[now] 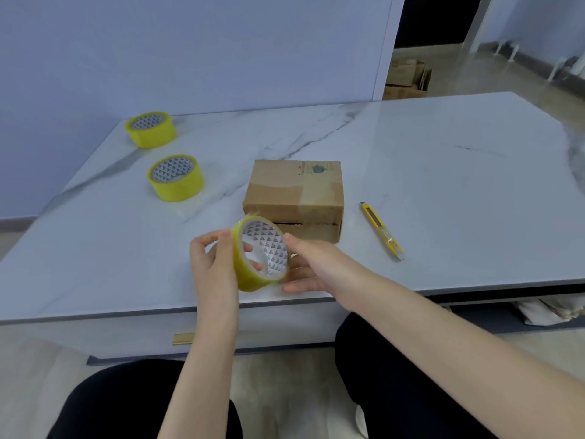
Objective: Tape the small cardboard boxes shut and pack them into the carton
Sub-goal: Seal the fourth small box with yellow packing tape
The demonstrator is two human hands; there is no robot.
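Observation:
A small cardboard box (294, 198) with old tape strips lies on the white marble table (443, 185), its front flap seam showing a dark gap. Just in front of it I hold a yellow tape roll (253, 274) upright on edge above the table's near edge. My left hand (212, 264) grips the roll's outer band, with fingertips showing inside the core. My right hand (310, 267) touches the roll's right rim, thumb at the top edge, fingers spread under and behind it.
Two more yellow tape rolls lie flat at the left, one (176, 178) nearer and another (150, 129) farther back. A yellow utility knife (381, 231) lies right of the box. Cardboard cartons (406, 79) stand on the floor beyond the table.

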